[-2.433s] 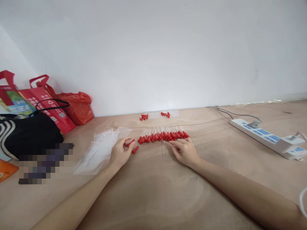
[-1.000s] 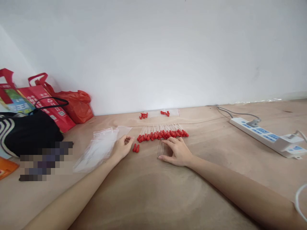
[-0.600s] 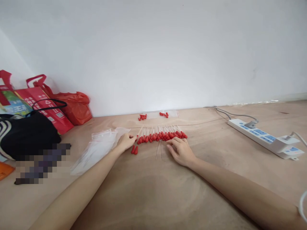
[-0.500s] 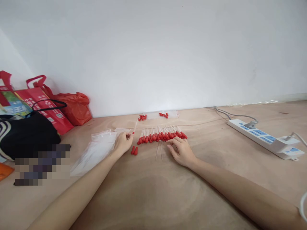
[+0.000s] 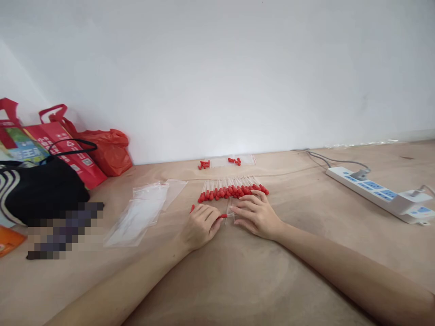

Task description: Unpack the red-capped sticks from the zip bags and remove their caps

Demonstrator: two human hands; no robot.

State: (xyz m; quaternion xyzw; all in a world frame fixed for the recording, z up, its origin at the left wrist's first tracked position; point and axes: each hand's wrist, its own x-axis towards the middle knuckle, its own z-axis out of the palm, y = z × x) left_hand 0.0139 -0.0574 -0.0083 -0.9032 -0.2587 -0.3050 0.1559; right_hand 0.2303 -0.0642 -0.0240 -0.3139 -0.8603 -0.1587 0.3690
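Observation:
My left hand is closed, pinching a dropper by its red rubber bulb. Its thin clear tube points right, toward the fingertips of my right hand. That right hand rests with fingers spread, just in front of the row of droppers; whether it touches the held tube is hard to see. In the row, red bulbs face me and clear tubes point to the wall. Loose clear tubes lie between my hands. A loose red bulb peeks out behind my left hand, which hides the area around it.
Clear zip bags lie at left. More red bulbs sit near the wall beside another clear bag. A white power strip with cables lies right; red bags and a black bag stand left.
My left hand has come from the row's left end toward me and to the right, turning the dropper until its tube points right. The right hand stays near the row, its fingers shifted slightly.

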